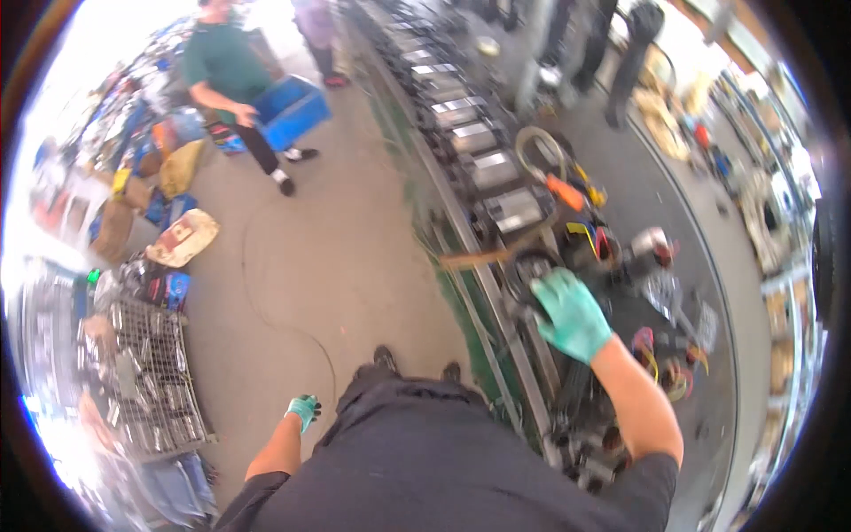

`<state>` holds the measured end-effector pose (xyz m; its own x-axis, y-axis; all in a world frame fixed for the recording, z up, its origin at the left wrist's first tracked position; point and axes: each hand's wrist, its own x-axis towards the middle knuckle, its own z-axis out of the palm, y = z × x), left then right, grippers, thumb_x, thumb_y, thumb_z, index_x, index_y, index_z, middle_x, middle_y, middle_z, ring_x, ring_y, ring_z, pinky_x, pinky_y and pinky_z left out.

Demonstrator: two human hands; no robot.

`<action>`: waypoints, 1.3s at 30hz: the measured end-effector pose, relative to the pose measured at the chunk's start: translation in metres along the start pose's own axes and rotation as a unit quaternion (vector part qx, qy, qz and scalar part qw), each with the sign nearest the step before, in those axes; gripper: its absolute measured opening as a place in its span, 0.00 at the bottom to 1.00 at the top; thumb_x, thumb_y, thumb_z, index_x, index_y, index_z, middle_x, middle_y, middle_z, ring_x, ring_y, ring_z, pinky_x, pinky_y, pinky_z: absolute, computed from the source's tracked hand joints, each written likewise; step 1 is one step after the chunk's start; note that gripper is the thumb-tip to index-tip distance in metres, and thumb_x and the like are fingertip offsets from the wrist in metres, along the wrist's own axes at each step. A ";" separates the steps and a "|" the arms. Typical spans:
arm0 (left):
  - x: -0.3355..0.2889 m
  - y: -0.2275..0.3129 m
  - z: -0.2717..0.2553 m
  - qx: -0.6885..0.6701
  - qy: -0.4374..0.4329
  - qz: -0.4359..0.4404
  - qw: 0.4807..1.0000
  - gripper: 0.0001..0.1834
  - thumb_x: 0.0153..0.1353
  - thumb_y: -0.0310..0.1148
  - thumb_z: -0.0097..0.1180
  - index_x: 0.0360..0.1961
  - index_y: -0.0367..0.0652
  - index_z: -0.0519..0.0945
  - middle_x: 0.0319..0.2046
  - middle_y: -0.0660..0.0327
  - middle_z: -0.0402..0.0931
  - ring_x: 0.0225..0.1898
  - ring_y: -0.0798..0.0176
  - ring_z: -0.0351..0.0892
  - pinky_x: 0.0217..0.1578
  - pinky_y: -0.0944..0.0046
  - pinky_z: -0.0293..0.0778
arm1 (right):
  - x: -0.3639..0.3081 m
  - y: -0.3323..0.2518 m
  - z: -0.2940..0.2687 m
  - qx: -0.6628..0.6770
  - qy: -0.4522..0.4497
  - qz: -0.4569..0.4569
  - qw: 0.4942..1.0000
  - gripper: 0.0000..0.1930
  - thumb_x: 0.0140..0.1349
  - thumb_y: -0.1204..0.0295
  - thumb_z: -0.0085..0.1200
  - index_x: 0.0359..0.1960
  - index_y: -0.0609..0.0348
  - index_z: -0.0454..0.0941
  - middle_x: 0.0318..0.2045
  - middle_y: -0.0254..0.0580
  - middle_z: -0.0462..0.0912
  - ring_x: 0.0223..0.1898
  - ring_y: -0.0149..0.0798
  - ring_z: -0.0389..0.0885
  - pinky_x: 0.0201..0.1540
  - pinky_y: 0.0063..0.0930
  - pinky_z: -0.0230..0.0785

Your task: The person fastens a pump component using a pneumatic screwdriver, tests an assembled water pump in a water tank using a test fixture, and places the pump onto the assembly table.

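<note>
My right hand [572,317], in a green glove, reaches over the assembly line on the right. Its outstretched fingers lie at the edge of a black round part [532,263]; blur hides how firmly they touch it. Low on my left side hangs my left hand [304,410], in a green glove with dark fingertips, its fingers loosely bent and nothing visible in them. Beyond the round part, a row of dark units with silvery tops [516,210] runs away along the line. A brownish strip [475,260] juts out over the line's edge beside the round part.
An orange-handled tool [565,191] on a coiled hose hangs over the line. Rolls of coloured tape [681,383] lie to the right. Leftward stands a wire cage [152,377] of metal parts. Ahead, a person in green [226,66] carries a blue crate [288,113]. A cable [257,301] crosses the floor.
</note>
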<state>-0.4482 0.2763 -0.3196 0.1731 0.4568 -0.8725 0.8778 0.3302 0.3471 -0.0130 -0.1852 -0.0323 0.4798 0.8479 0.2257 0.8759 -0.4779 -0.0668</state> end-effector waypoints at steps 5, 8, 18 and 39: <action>0.005 0.007 0.005 -0.025 -0.031 0.009 0.999 0.16 0.73 0.39 0.48 0.55 0.43 0.76 0.42 0.58 0.84 0.37 0.59 0.84 0.35 0.57 0.77 | 0.021 0.001 0.005 0.004 -0.060 0.088 0.994 0.23 0.48 0.67 0.68 0.46 0.59 0.77 0.44 0.47 0.79 0.52 0.51 0.76 0.54 0.42 0.73; 0.019 0.006 0.002 -0.062 -0.052 0.023 0.996 0.15 0.73 0.38 0.49 0.55 0.43 0.76 0.43 0.58 0.83 0.38 0.59 0.84 0.34 0.58 0.76 | 0.021 -0.002 0.010 -0.007 -0.076 0.106 0.991 0.22 0.48 0.67 0.68 0.46 0.60 0.78 0.45 0.49 0.79 0.52 0.53 0.76 0.54 0.43 0.73; 0.033 0.003 -0.006 -0.057 -0.054 0.053 0.996 0.15 0.74 0.36 0.47 0.55 0.41 0.76 0.42 0.56 0.84 0.36 0.59 0.84 0.33 0.58 0.77 | 0.044 -0.007 0.026 -0.023 -0.049 0.137 0.989 0.22 0.48 0.68 0.66 0.46 0.62 0.79 0.48 0.53 0.79 0.53 0.56 0.74 0.57 0.43 0.71; 0.014 -0.058 -0.002 -0.104 -0.035 0.020 0.994 0.17 0.73 0.36 0.48 0.56 0.38 0.76 0.42 0.56 0.85 0.33 0.60 0.83 0.33 0.60 0.77 | 0.137 0.004 0.041 -0.068 -0.084 0.136 0.985 0.27 0.51 0.64 0.66 0.54 0.57 0.77 0.52 0.49 0.78 0.57 0.54 0.74 0.59 0.43 0.71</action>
<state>-0.4973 0.2653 -0.3508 0.2437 0.4163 -0.8760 0.7589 0.4805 0.4395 0.0583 -0.0616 -0.0417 0.7076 0.7047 0.0522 0.7042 -0.7093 0.0304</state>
